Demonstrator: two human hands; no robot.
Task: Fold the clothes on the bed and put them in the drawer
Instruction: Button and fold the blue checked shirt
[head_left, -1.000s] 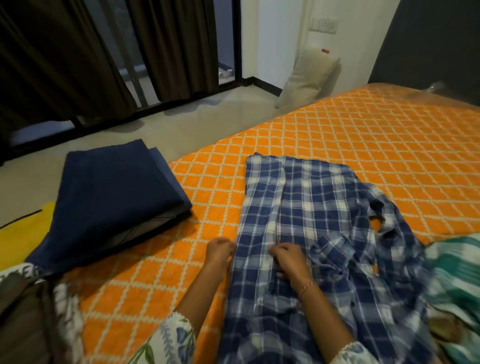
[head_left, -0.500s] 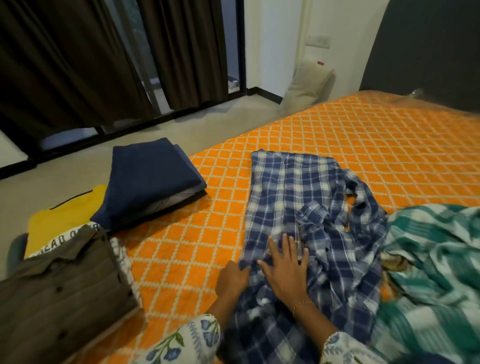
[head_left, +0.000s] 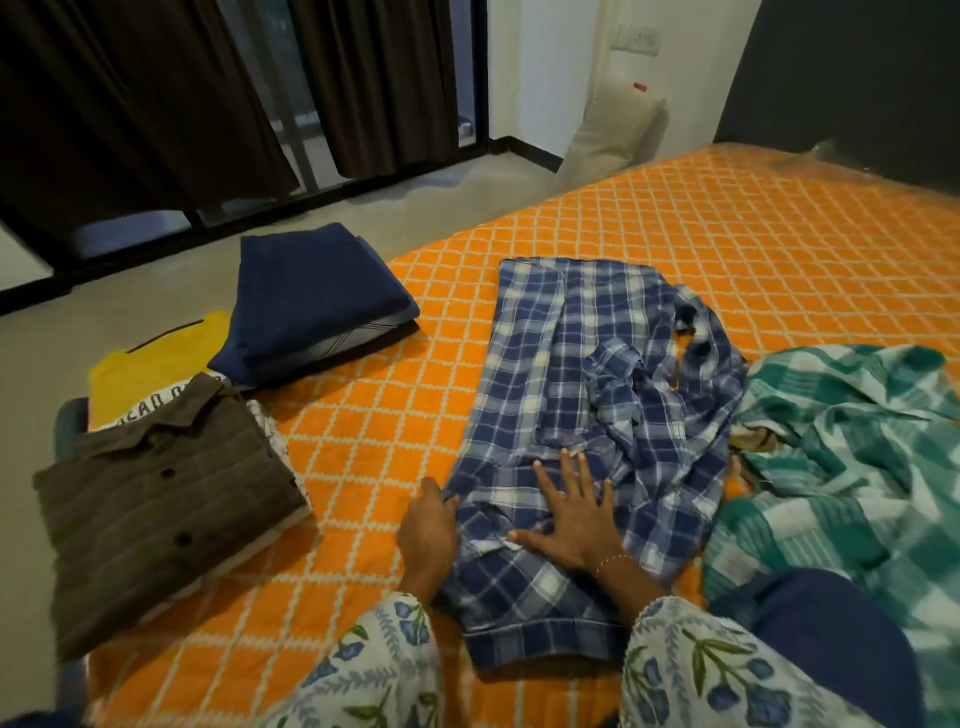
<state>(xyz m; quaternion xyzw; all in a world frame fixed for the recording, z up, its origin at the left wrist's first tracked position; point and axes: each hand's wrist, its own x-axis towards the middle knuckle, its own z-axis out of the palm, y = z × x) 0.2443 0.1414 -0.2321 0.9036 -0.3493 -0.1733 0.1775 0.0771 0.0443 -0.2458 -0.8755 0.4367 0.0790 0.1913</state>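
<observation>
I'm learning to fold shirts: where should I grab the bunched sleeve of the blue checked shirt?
Probably pinch the crumpled sleeve near its cuff end, coming from the right, beside the green checked cloth. It lies loose on top of the blue checked shirt, while the right hand lies flat on the body.

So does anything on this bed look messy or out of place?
Yes: the blue plaid shirt is half smoothed, its right side bunched in a crumpled heap. The green checked cloth beside it lies rumpled, unlike the neat folded brown shirt and navy garment.
</observation>
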